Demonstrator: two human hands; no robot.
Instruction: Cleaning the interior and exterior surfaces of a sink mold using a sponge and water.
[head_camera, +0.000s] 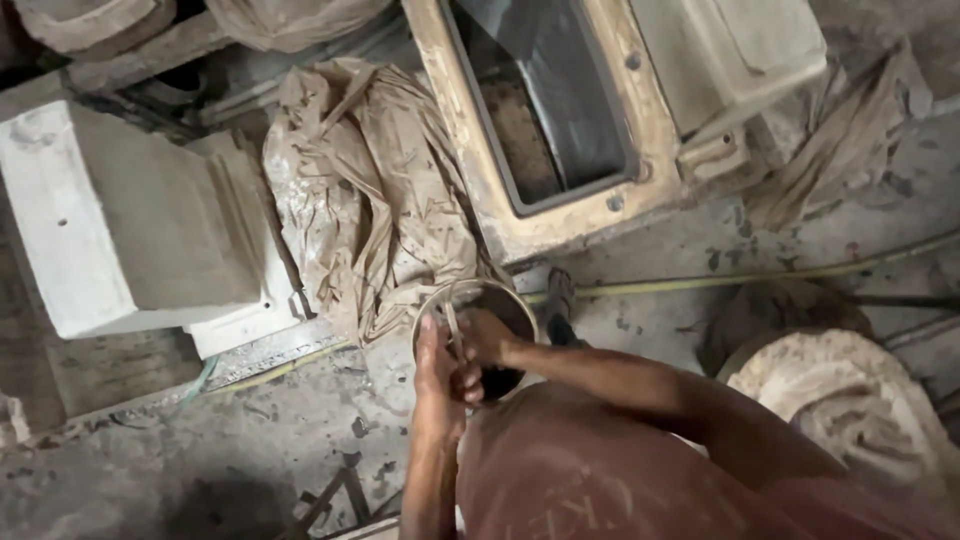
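Nearest the camera is the person's reddish shirt (620, 480), filling the lower right of the view, with both bare forearms reaching forward from it. The left hand (436, 365) lies against the near left rim of a small round bucket (478, 335) that stands on the dusty grey floor (200, 450), its fingers pressed together along the rim beside a thin strip or handle; whether they actually clasp it cannot be told. The right hand (487, 338) is down inside the bucket's dark opening, fingers curled in, though anything they may grip is hidden. The bucket sits just in front of the person, touching the lower edge of a crumpled, mud-stained plastic sheet (370, 190). To the left of that sheet rests a pale blocky plaster mould (130, 220). Beyond the bucket lies an open rectangular mould frame (540, 110) with a dark hollow. A yellowish hose (760, 275) runs across the floor to the right, and a rough, clay-caked round lump (850, 400) sits at the right edge.
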